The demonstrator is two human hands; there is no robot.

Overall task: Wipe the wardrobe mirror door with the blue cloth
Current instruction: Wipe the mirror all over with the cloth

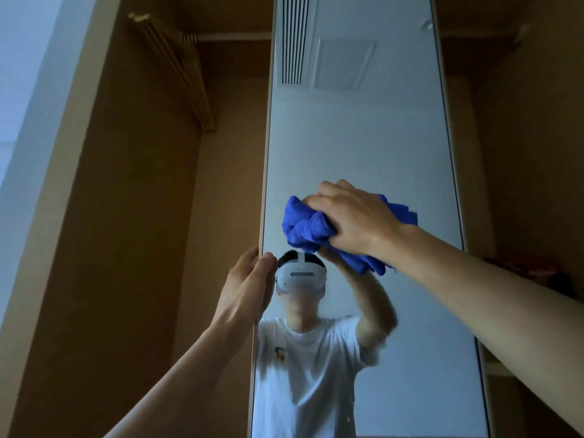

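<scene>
At door's near edge: left hand (249,279) grips mirror door (363,137) frame, fingers wrapped round it, steadying panel. Farther in, on glass at mid-height: right hand (350,216) clamped on bunched blue cloth (303,229), pressing it flat to mirror. Smears, specks visible lower down. Advice: hold door firm, even pressure, overlapping strokes, work top down, refold cloth. Beyond: open wardrobe, hanging rail (234,36) at top.

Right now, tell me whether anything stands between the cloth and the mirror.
Nothing visible does. The right hand grips the bunched cloth, which appears pressed straight onto the mirror. The left hand holds the mirror's left edge, lower left of the cloth and apart from it.
</scene>
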